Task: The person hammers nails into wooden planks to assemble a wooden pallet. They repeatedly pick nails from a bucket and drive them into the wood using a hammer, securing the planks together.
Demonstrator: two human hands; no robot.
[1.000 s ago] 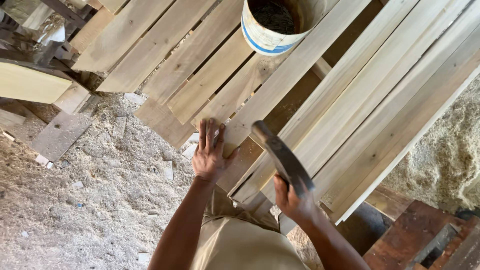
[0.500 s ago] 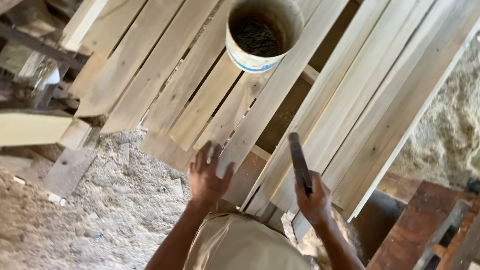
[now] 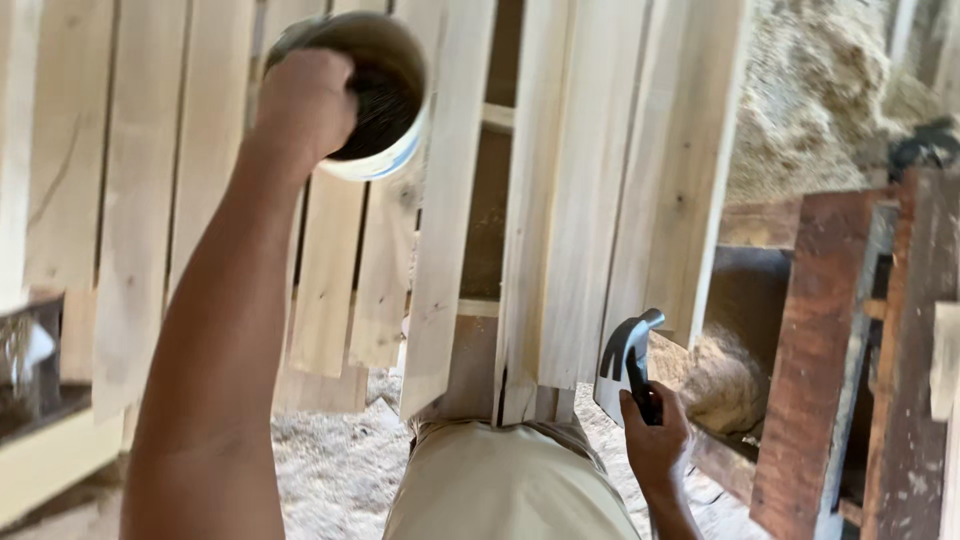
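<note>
My left hand (image 3: 305, 100) reaches forward and rests at the rim of a white bucket (image 3: 385, 90) that stands on pale wooden planks (image 3: 560, 200). Its fingers dip inside the bucket, so what they touch is hidden. The bucket's inside is dark. My right hand (image 3: 655, 440) stays low near my body, closed on the handle of a claw hammer (image 3: 628, 350) whose dark metal head points up and left, just in front of the plank ends.
The planks lie side by side on a frame with gaps between them. A dark reddish wooden frame (image 3: 830, 350) stands at the right. Sawdust (image 3: 810, 90) is heaped behind it and covers the ground (image 3: 340, 460) below the planks.
My left hand left the plank end and stretched forward to the bucket. My view swung so the planks now run straight ahead. The hammer stayed in my right hand, lowered near my body.
</note>
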